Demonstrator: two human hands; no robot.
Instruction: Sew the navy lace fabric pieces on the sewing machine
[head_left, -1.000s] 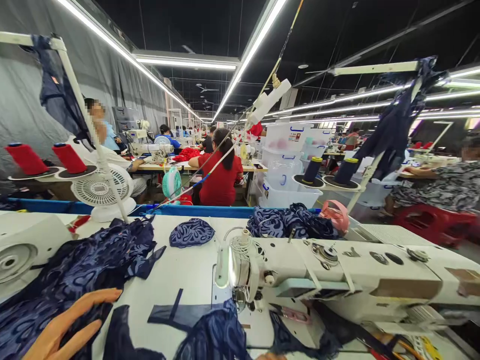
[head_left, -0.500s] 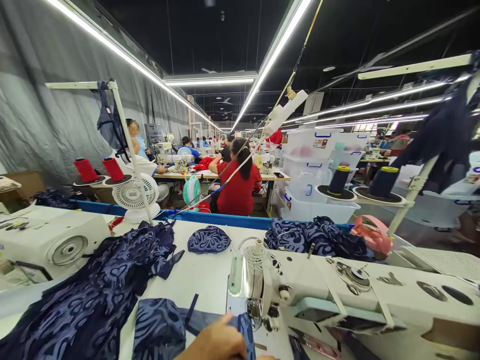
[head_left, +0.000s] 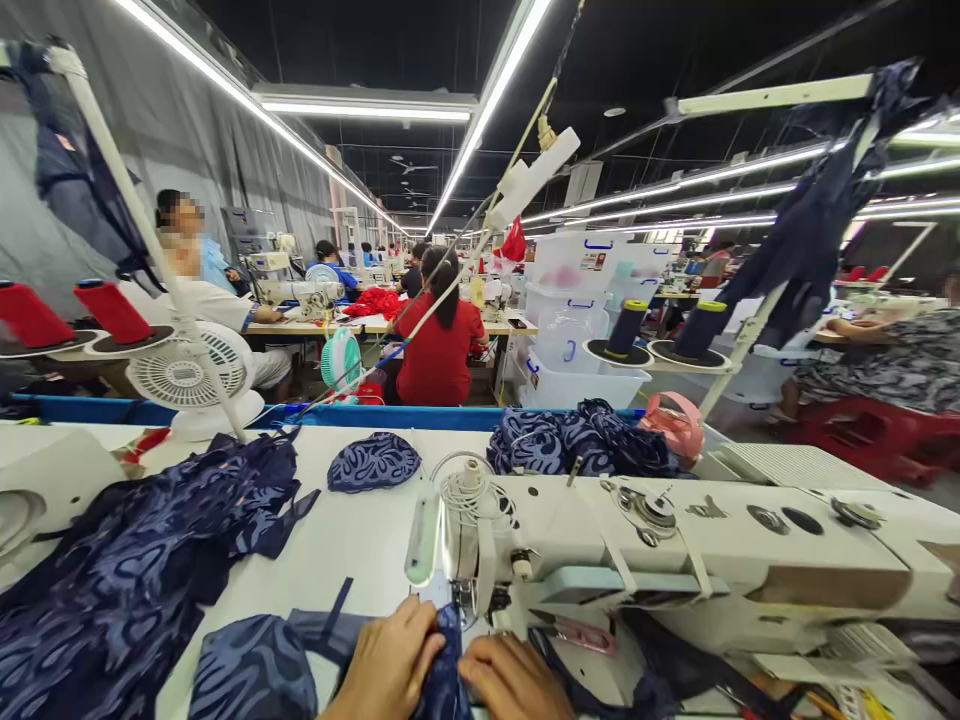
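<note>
Two bare hands work at a white sewing machine (head_left: 637, 510), seen from the worker's own head. A strip of navy patterned cloth (head_left: 444, 670) lies at the front of the machine, its far end close to the needle area. The left hand (head_left: 390, 660) is on the cloth's left side, thumb and fingers bent and grasping it; the right hand (head_left: 516, 680) is on its right side, its curled fingers grasping that edge. The two hands are near each other, with the cloth between them.

Just left of the left hand, a wider patterned piece (head_left: 255, 670) lies on the white tabletop (head_left: 352, 540), beside a sheer dark strip (head_left: 319, 628). Further left spreads a large pile of navy cloth (head_left: 142, 570). Beyond the hands, a rounded patterned piece (head_left: 375, 462) lies alone, and a bunched navy heap (head_left: 544, 440) sits behind the machine, next to a pink plastic item (head_left: 673, 430). Right of the right hand, a pink tool (head_left: 585, 636) lies under the machine's arm.

At the back left stand a white fan (head_left: 187, 368) and red thread spools (head_left: 114, 312); dark spools (head_left: 626, 328) stand at right. Past the tabletop, a person in red (head_left: 435, 355) sits facing away, near stacked clear boxes (head_left: 566, 335).
</note>
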